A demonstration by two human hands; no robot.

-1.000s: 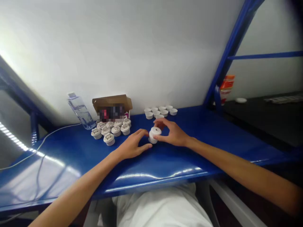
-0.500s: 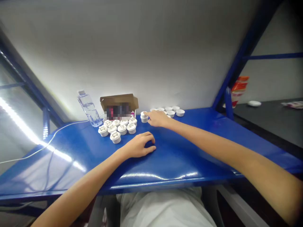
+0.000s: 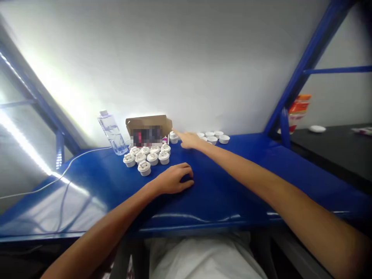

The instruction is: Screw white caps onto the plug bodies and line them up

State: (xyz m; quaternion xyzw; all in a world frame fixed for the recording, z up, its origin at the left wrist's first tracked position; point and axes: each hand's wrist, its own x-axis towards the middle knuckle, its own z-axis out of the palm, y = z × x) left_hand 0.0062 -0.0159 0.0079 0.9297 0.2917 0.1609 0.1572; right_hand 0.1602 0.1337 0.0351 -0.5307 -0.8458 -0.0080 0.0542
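Note:
My left hand (image 3: 176,178) rests on the blue table, fingers loosely curved and thumb apart, holding nothing. Further back, my right hand (image 3: 189,140) has its index finger stretched out beside the top of a lidded white cup (image 3: 173,138). Whether the fingertip touches the lid I cannot tell; no grip on the cup shows. That cup stands upright by the right end of an open cardboard box (image 3: 149,121). To the left of my hands are several white round cups with small fittings on their lids (image 3: 144,168). Several open white cups (image 3: 224,139) sit behind my right hand, partly hidden by it.
A clear bottle with liquid (image 3: 113,133) stands tilted in view at the back left, near a white cable (image 3: 69,166). Blue metal posts (image 3: 286,128) flank the table (image 3: 232,193), with a wall behind. A dark surface (image 3: 334,151) lies beyond the right post.
The lidded white cup has shifted back and left, closer to the cardboard box. My right index finger has straightened and no longer lies over the lid. My left hand stays on the table.

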